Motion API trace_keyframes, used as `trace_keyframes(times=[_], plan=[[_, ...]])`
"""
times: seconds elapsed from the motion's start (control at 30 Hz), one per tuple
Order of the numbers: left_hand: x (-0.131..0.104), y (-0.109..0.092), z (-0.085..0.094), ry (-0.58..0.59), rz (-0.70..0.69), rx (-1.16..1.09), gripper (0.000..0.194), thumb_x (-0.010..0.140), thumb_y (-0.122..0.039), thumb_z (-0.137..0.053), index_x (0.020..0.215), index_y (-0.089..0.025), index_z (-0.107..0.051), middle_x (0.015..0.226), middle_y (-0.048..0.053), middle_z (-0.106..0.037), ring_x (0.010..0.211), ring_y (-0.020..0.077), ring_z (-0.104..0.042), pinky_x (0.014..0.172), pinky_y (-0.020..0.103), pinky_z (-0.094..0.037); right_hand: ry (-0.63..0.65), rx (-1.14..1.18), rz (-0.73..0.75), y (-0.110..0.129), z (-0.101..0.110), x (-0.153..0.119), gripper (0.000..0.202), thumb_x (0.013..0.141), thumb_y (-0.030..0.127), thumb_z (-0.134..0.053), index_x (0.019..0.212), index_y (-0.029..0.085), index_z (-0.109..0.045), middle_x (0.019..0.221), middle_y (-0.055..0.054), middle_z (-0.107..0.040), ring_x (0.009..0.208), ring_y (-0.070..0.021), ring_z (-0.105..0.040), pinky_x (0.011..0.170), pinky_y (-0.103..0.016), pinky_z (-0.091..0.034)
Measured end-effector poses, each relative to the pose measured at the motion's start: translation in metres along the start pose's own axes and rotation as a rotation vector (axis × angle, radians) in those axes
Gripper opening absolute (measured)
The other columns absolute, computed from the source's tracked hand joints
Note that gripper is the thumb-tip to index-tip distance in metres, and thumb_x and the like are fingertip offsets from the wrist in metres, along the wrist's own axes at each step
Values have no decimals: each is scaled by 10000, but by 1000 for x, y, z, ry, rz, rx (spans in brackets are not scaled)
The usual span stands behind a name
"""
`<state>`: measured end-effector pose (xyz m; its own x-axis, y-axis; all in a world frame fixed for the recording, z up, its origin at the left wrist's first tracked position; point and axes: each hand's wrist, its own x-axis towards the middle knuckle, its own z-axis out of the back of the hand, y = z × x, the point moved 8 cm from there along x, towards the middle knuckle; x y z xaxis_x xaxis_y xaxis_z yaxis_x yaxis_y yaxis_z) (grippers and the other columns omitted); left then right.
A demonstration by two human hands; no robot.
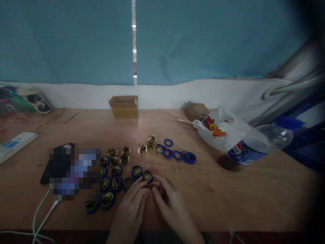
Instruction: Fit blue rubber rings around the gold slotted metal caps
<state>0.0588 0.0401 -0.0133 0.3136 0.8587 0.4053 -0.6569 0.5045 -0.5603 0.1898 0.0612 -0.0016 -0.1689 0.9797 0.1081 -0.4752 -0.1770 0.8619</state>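
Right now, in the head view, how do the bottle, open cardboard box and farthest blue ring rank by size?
Largest to smallest, as they look:
1. bottle
2. open cardboard box
3. farthest blue ring

I take the open box (125, 112), plain brown, as reference. Behind it, I read a teal sheet (83, 44) above a white wall band (83, 96). Before the box, I observe gold-coloured pieces (142, 150), several with dark blue rims. Right of the box, I identify blue rings (190, 161), a white bag (237, 130) printed red, yellow and orange, and a clear bottle with a blue cap (289, 122).
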Motion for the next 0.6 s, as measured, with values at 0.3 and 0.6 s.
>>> trace_keyframes(times=[0.3,0.6], plan=[[1,0,-2,45,32,2,311,926,-67,-389,1091,-227,-599,1310,55,-607,1293,209,-506,1042,438,-490,5,12,2,0,0,0,321,931,195,-454,1242,217,-534,1137,-77,-698,1016,-201,-666,895,-339,-514],[2,-1,-1,51,34,-8,291,927,-70,-396,1082,-213,-598,1315,67,-602,1303,209,-493,1054,421,-483,-123,106,-63,6,7,-6,247,940,284,-492,1135,201,-617,989,-66,-717,876,-197,-683,774,-294,-545]])
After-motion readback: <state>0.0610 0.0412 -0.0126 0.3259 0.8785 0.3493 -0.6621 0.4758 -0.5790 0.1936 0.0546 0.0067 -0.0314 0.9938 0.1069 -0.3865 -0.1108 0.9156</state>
